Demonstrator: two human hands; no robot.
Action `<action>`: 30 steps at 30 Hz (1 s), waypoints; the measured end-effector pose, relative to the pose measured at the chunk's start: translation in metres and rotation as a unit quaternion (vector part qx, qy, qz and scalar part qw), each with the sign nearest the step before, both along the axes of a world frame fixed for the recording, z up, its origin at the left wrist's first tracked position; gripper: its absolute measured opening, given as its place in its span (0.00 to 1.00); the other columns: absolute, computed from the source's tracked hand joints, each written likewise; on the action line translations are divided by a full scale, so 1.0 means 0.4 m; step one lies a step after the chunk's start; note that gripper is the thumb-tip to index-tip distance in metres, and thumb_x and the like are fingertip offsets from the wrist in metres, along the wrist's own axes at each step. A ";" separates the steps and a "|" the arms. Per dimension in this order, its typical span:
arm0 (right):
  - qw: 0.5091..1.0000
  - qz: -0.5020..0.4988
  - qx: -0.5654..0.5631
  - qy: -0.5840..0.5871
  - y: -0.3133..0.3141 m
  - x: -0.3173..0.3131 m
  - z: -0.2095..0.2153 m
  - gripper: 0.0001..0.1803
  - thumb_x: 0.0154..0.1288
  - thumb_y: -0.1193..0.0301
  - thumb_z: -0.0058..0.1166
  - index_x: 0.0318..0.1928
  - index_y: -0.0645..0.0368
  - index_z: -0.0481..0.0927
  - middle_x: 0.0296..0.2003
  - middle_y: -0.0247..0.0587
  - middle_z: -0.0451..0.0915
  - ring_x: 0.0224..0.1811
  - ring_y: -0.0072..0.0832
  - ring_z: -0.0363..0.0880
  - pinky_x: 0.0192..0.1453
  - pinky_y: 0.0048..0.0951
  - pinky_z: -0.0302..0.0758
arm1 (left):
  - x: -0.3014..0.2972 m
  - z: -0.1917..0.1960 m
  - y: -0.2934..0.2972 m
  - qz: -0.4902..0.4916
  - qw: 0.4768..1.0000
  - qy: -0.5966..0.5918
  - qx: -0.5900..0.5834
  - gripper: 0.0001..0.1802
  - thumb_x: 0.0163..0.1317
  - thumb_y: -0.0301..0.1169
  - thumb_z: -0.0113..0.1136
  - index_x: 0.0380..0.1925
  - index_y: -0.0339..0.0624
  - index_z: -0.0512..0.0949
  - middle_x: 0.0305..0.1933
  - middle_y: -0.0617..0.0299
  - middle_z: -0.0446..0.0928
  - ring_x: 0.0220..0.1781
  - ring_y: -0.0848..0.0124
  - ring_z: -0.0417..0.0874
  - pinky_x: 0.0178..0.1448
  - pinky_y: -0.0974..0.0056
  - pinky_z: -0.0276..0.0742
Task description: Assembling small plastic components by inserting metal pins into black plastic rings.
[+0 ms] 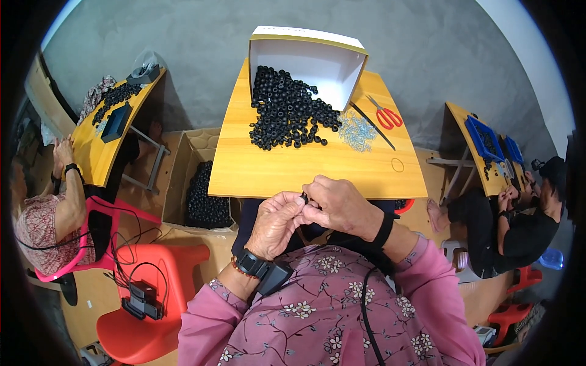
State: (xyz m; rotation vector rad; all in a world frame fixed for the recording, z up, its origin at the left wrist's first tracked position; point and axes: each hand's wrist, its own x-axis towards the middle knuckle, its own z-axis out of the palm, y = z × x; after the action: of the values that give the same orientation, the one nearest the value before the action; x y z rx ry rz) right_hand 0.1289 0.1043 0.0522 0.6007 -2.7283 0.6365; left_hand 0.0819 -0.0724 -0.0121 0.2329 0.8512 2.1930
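My two hands meet just off the front edge of the yellow table (244, 177). Between the thumb and fingers of my left hand (276, 222) is a small black round part (304, 198). The fingers of my right hand (342, 204) close on the same part from the other side and hide most of it. Farther back, a heap of such black parts (284, 113), some showing a hole, spills from a white box (305, 58) tipped on its side. Right of the heap lies a scatter of tiny clear pieces (358, 133).
Red-handled scissors (389, 118), a thin black rod (372, 125) and a rubber band (398, 165) lie at the table's right. A carton (177, 195) of black parts stands on the floor at left, behind a red chair (143, 305). People sit at tables on both sides.
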 end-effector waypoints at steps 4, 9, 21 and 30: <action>0.999 0.023 -0.024 -0.008 0.002 0.006 -0.010 0.12 0.60 0.66 0.58 0.34 0.62 0.74 0.29 0.48 0.74 0.30 0.47 0.77 0.33 0.44 0.75 | 0.006 -0.002 -0.001 -0.002 1.000 0.017 0.005 0.06 0.71 0.27 0.58 0.40 0.35 0.79 0.37 0.58 0.83 0.38 0.69 0.85 0.48 0.61 0.84; 0.999 0.039 -0.022 -0.009 0.007 0.015 -0.015 0.12 0.61 0.65 0.59 0.34 0.62 0.74 0.29 0.47 0.73 0.30 0.47 0.78 0.33 0.43 0.75 | 0.020 0.001 0.007 0.046 0.994 0.091 -0.027 0.07 0.69 0.26 0.61 0.40 0.31 0.79 0.35 0.57 0.83 0.33 0.74 0.83 0.41 0.68 0.81; 0.999 0.014 -0.043 -0.020 0.016 0.037 -0.021 0.15 0.62 0.63 0.61 0.39 0.63 0.76 0.30 0.45 0.75 0.31 0.45 0.78 0.36 0.42 0.76 | -0.005 -0.008 0.004 -0.033 0.998 0.056 -0.021 0.06 0.69 0.27 0.60 0.40 0.35 0.79 0.37 0.55 0.84 0.35 0.69 0.85 0.44 0.64 0.84; 0.979 -0.109 -0.147 -0.086 0.133 -0.036 -0.107 0.15 0.61 0.66 0.62 0.39 0.69 0.81 0.31 0.56 0.82 0.34 0.49 0.82 0.41 0.41 0.78 | -0.120 -0.004 -0.070 0.427 0.899 0.062 -0.072 0.09 0.66 0.25 0.62 0.45 0.41 0.76 0.38 0.62 0.79 0.34 0.74 0.80 0.36 0.68 0.79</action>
State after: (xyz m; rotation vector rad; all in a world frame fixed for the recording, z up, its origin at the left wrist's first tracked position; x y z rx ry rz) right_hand 0.1144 0.1575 0.0093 0.1818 -2.7242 1.0508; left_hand 0.0341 -0.1005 -0.0137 -0.1105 1.3672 2.9142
